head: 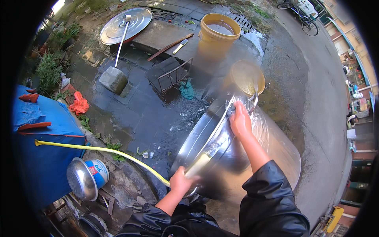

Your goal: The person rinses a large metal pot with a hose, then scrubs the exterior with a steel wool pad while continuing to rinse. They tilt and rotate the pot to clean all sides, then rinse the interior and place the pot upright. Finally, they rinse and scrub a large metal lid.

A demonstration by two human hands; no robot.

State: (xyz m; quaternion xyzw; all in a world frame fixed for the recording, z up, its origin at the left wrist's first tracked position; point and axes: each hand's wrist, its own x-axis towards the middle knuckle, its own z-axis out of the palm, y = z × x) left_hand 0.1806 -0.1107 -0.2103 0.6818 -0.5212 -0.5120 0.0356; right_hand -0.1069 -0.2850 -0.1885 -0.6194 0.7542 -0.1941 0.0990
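A large shiny metal pot (275, 145) lies tipped on the wet ground before me, its mouth turned to the left. My left hand (181, 181) grips a yellow hose (142, 164) at the near end of the pot's rim. Water runs from the hose along the rim and over the wall. My right hand (241, 120) is on the pot's wet outer side near the far rim, by a metal handle (253, 103); its fingers are partly hidden in the water. Just beyond the pot's far end is a yellow bucket (247, 75), blurred by spray.
A taller yellow bucket (217, 44) holds liquid. Near it are a brush (180, 46), a wooden stick (170, 47) and a metal-framed stand (173, 74) with a teal cloth (186, 89). A long-handled ladle (121, 41) spans a round metal lid (139, 22) and a stone block (114, 80). A metal basin (81, 179) sits left.
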